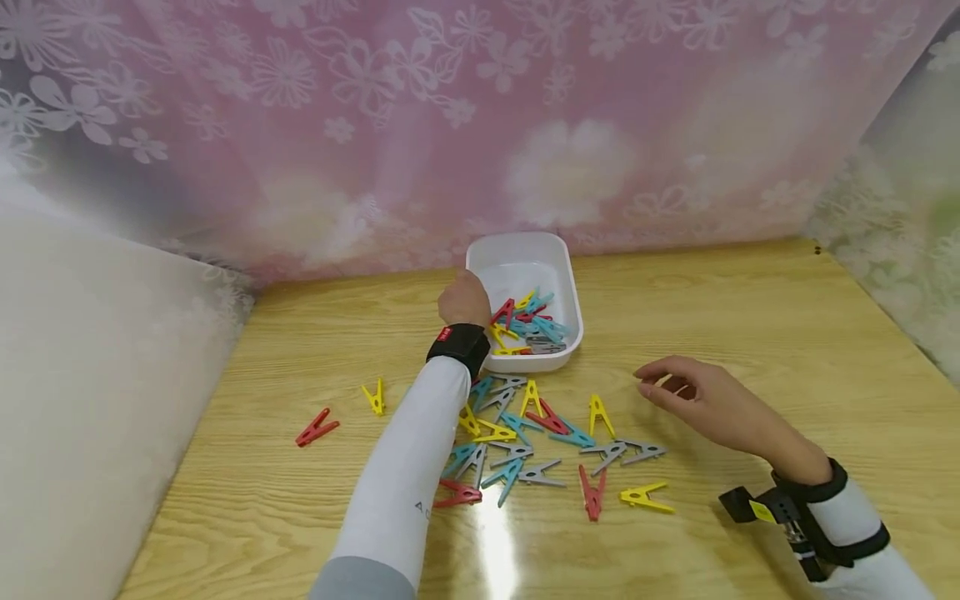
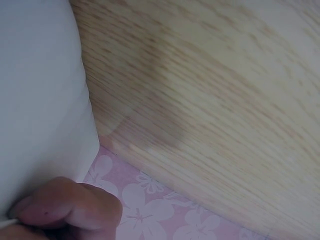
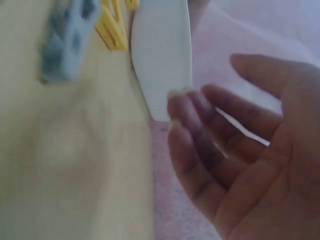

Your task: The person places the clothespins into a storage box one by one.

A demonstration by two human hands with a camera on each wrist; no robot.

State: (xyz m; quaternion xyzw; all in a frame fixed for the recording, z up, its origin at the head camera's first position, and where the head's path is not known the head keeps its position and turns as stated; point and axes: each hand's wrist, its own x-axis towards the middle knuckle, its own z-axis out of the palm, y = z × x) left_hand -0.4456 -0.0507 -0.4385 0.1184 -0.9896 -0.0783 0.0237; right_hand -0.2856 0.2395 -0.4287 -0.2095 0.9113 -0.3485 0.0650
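A white plastic bin point(image 1: 517, 279) stands near the back of the table, with red, yellow, blue and grey clothespins point(image 1: 549, 329) heaped in its near half. At its left edge my left hand point(image 1: 463, 298) grips the rim; the left wrist view has the curled fingers point(image 2: 75, 210) against the white wall point(image 2: 40, 90). My right hand point(image 1: 705, 404) hovers over the table to the right of the bin, fingers loosely bent and holding nothing. Loose clothespins point(image 1: 538, 473) lie spread in front of the bin, partly hidden by the left sleeve.
Left of the left arm lie a red clothespin point(image 1: 317, 427) and a yellow clothespin point(image 1: 374, 397). Behind the wooden table point(image 1: 712, 308) hangs a pink flowered cloth point(image 1: 420, 167), close to the bin's far side. A pale panel point(image 1: 97, 375) borders the left side.
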